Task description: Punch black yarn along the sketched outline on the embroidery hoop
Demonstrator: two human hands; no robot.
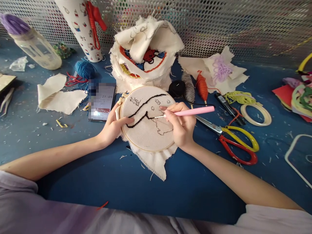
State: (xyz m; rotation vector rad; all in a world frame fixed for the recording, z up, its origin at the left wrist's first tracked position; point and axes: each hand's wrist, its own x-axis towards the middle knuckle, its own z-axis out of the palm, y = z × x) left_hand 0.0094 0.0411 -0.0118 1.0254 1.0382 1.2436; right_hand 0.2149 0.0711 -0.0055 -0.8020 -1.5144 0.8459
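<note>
Left fingers (126, 122): clasping the hoop's (140, 149) left edge, thumb on the cloth (143, 138).
Right fingers (174, 120): I see them pinching the pink tool (195, 110).
Hoop: between both sets of fingers.
Room: phone (107, 100) just beyond the left fingers, scissors (220, 130) right of the right; bench (97, 178) spreads on my side of both.

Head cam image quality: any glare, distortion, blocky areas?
Head view: bright glare low on the phone, blocky pixelation over its left side; head view: bottle and cup lean left at the top, likely wide-angle stretch; head view: hooped cloth bright, drawn lines readable.
</note>
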